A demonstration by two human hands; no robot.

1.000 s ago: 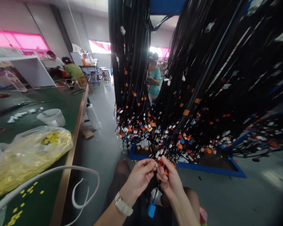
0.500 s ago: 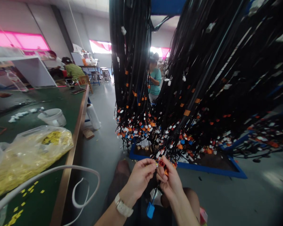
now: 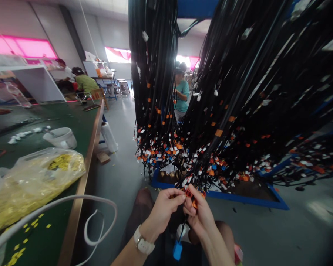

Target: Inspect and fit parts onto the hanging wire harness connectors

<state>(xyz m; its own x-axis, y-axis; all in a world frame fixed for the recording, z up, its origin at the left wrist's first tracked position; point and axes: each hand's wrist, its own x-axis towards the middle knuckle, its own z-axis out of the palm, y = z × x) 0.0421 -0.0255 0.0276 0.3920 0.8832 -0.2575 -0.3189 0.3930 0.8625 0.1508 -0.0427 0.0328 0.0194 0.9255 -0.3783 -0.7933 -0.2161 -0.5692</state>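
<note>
2 bare hands meet low in the middle of the view, fingertips pinched together on a small orange connector (image 3: pixel 189 193) at the end of a black wire. Left hand (image 3: pixel 163 211), with a white watch (image 3: pixel 142 242) on its wrist, closes thumb and forefinger on the connector from the left; right hand (image 3: pixel 199 218) grips it from the right, fingers curled around it and the wire. From under the right hand a wire drops to a blue connector (image 3: pixel 177 250) that hangs free between the forearms. The orange connector belongs to the lowest fringe of a huge black wire harness bundle (image 3: pixel 227 92) that hangs from above, its ends tipped in orange, white and blue. Beneath the bundle lies a blue floor frame (image 3: pixel 249 199). To the left stands a green workbench (image 3: pixel 72 122) carrying a clear bag of yellow parts (image 3: pixel 36 181), a white bowl (image 3: pixel 61 137) and a white cable (image 3: pixel 100 221) looping over its edge. A person in a teal shirt (image 3: pixel 181 95) stands beyond the wires.
</note>
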